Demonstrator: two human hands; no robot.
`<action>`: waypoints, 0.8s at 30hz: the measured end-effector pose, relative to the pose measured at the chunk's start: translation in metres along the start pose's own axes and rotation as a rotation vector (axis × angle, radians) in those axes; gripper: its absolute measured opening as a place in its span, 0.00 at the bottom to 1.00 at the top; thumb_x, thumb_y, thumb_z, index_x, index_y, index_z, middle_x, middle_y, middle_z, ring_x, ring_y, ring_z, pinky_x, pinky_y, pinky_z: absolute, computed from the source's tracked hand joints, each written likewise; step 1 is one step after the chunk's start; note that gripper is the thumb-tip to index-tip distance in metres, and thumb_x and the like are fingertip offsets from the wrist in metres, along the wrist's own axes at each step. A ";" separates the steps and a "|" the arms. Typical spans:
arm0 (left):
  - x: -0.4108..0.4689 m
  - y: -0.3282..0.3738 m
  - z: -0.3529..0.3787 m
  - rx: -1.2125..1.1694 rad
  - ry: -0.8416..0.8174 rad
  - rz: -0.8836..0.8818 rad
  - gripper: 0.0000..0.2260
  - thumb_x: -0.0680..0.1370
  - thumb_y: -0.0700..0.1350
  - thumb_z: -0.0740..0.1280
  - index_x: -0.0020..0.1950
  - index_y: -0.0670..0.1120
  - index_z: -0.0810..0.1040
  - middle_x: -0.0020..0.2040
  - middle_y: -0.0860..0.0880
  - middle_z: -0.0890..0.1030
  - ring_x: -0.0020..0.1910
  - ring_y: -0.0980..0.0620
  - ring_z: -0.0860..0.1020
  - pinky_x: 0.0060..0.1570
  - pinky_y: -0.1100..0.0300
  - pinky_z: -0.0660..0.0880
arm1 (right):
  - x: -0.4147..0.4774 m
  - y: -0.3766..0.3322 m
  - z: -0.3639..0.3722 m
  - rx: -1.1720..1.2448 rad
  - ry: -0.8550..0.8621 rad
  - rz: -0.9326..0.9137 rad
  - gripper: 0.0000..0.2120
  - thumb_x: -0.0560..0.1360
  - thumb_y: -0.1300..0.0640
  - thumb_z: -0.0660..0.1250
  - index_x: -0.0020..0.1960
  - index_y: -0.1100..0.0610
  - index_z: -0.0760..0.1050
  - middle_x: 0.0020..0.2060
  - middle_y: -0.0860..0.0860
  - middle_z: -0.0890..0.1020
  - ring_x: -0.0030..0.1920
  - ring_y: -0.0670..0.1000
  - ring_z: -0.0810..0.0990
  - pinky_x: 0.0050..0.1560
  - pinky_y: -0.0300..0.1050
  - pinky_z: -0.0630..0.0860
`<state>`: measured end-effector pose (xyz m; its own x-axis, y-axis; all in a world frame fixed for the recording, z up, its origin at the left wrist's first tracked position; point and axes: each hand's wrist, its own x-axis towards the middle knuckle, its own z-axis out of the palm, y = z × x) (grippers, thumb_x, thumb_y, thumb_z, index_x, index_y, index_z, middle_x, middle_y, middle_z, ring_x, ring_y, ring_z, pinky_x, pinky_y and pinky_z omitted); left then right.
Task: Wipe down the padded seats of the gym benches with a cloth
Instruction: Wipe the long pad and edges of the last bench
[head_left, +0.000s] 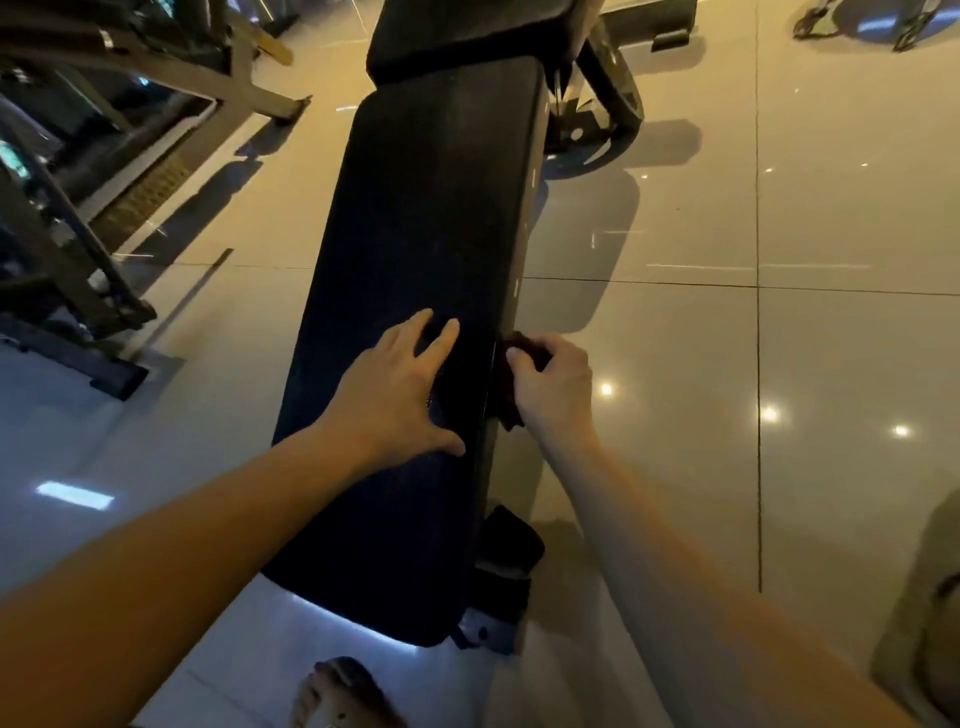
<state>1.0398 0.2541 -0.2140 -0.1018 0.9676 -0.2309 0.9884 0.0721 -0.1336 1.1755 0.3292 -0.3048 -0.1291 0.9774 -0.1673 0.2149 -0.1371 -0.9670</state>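
A gym: padded bench (431, 312), steel machine frames (78, 249), glossy tiles (779, 208).

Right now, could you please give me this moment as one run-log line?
phase: cloth at bench pad side edge | left hand: flat on pad top | right hand: grips cloth against right edge

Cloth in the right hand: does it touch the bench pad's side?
Touching. In the head view the cloth, gripped by the right hand, presses against the right side of the bench pad, no gap.
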 end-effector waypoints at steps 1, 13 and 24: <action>0.005 -0.002 -0.001 0.007 -0.030 0.003 0.61 0.63 0.71 0.75 0.83 0.55 0.40 0.83 0.47 0.43 0.82 0.45 0.48 0.77 0.45 0.57 | -0.012 0.007 -0.001 -0.031 -0.042 -0.013 0.03 0.79 0.54 0.68 0.50 0.53 0.79 0.44 0.48 0.82 0.47 0.50 0.81 0.52 0.51 0.81; 0.030 0.010 -0.007 0.110 -0.152 -0.036 0.63 0.64 0.68 0.77 0.82 0.53 0.35 0.82 0.47 0.36 0.82 0.44 0.41 0.78 0.44 0.49 | 0.019 -0.003 -0.014 -0.056 -0.115 -0.108 0.02 0.78 0.56 0.70 0.48 0.53 0.80 0.39 0.44 0.80 0.44 0.47 0.79 0.47 0.44 0.76; 0.031 0.011 -0.012 0.097 -0.185 -0.027 0.62 0.65 0.68 0.76 0.82 0.53 0.35 0.82 0.47 0.36 0.82 0.43 0.41 0.77 0.46 0.48 | 0.008 0.003 -0.016 -0.023 -0.208 -0.107 0.02 0.78 0.58 0.69 0.47 0.52 0.78 0.41 0.47 0.79 0.43 0.47 0.77 0.45 0.40 0.71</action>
<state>1.0486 0.2880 -0.2113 -0.1553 0.9043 -0.3976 0.9706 0.0648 -0.2318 1.1910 0.3395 -0.3059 -0.3484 0.9318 -0.1021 0.2110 -0.0282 -0.9771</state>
